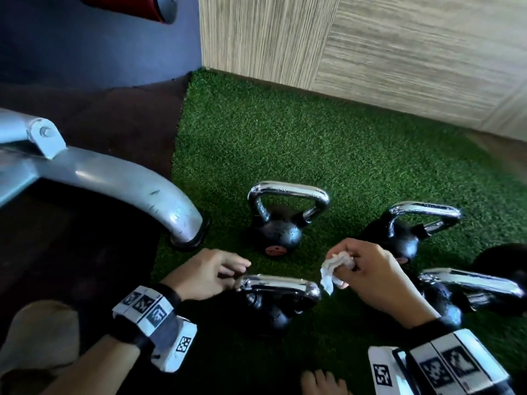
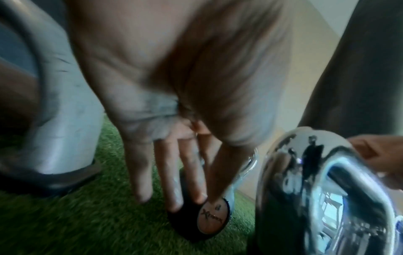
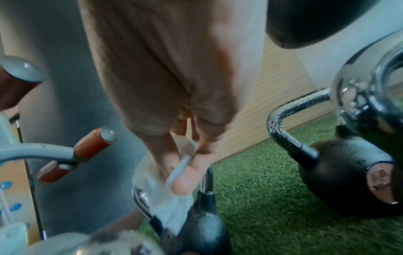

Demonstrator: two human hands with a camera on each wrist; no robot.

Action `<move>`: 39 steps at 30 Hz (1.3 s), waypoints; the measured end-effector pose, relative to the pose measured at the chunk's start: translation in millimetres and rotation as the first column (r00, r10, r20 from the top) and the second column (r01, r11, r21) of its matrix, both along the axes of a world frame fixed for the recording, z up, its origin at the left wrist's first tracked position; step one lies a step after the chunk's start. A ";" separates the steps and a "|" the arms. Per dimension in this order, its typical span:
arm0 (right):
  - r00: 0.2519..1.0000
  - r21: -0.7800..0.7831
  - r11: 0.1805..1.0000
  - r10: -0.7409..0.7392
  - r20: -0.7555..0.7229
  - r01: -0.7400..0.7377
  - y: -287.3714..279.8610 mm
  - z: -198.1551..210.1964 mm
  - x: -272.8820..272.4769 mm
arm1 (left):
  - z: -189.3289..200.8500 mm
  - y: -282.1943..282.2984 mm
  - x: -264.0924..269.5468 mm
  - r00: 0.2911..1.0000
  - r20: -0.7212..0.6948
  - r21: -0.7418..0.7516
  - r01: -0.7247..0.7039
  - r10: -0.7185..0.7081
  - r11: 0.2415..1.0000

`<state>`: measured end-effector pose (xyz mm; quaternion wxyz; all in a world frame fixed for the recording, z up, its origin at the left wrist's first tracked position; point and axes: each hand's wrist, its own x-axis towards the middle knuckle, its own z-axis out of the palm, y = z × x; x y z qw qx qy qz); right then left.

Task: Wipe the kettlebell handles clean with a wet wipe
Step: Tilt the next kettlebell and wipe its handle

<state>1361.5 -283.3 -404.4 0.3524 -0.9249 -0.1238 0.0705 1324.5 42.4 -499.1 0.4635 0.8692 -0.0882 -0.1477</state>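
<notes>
- Four kettlebells stand on green turf (image 1: 328, 143) in a gym corner, chrome handles up, grouped close, which would let one wipe serve them all in turn.
- Nearest the person is the front kettlebell (image 1: 271, 309); its handle (image 1: 281, 285) runs crosswise between the two hands.
- The right hand (image 1: 376, 273) holds a crumpled wet wipe (image 1: 332, 267) just beside the handle's right end. The wipe appears to hang slightly clear of the chrome, though contact cannot be ruled out from the head view.
- The right-wrist view shows the wipe (image 3: 161, 188) pinched between thumb (image 3: 185, 177) and curled fingers, bunched into a pad, probably so it can be pressed round the bar.
- The left hand (image 1: 208, 273) sits at the handle's left end, likely to steady the weight while the other hand wipes.
- Its fingers (image 2: 165, 172) are straight, close together and slack in the left-wrist view, holding nothing; whether the tips touch the chrome cannot be told.
- The far kettlebell (image 1: 281, 220) stands apart on the turf, its round orange badge (image 2: 212, 220) facing the person.
- Two more sit to the right: the rear right kettlebell (image 1: 405, 238), partly behind the right hand, and the near right kettlebell (image 1: 467, 286).
- Droplets bead on a handle (image 3: 283, 124) in the right-wrist view, suggesting that one may already be wiped.
- A grey machine leg (image 1: 128, 178) curves down to the turf's left edge.
- Judged stage: between strokes, the wipe poised at the front handle.
</notes>
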 end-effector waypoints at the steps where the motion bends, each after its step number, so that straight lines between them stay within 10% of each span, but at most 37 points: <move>1: 0.998 0.060 0.997 -0.056 0.040 0.054 0.9 1.8 3.9 | 1.8 0.3 11.6 0.998 0.025 0.015 -0.055 0.055 0.998; 9: 0.956 0.216 0.963 -0.209 0.205 0.164 25.8 20.2 37.8 | 18.6 -3.5 80.9 0.963 -0.057 0.219 -0.244 0.262 0.945; 17: 0.893 0.124 0.991 -0.017 0.451 -0.044 41.1 56.2 92.1 | 22.6 -17.3 109.6 0.949 -0.161 0.381 -0.193 0.271 0.904; 22: 0.894 -0.111 0.974 0.227 0.385 -0.200 47.6 62.1 109.4 | 15.1 -29.2 127.6 0.904 -0.197 0.339 -0.301 0.380 0.891; 39: 0.942 -0.128 0.979 0.188 0.278 -0.157 77.5 40.5 131.0 | -2.8 -40.4 140.0 0.941 -0.059 0.183 -0.318 0.333 0.930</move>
